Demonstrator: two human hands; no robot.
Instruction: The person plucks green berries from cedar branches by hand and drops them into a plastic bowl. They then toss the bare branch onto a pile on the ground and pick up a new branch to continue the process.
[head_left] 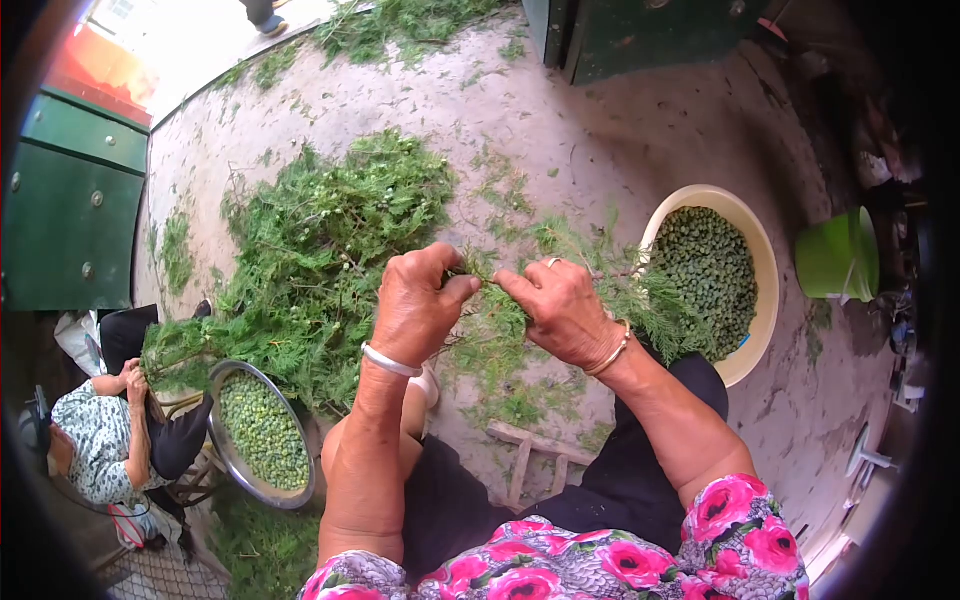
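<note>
A leafy green branch (pixel 640 300) stretches from between my hands toward the right, its tips over the edge of a cream basin (pixel 766 290) filled with small green cones. My left hand (pixel 425 295), with a bracelet at the wrist, pinches a sprig at the branch's left end. Close beside it, my right hand (pixel 560 308), wearing a ring, has its thumb and finger closed on the branch's stem. Left of my hands a large heap of green branches (pixel 330 240) lies on the floor.
Another person (pixel 105 430) sits at the left, holding a branch beside a metal basin (pixel 216 440) of green cones. A wooden stool (pixel 535 440) is between my legs. A green bucket (pixel 838 255) stands at the right. Green doors (pixel 75 220) are at the left; someone's foot (pixel 271 24) shows at the top.
</note>
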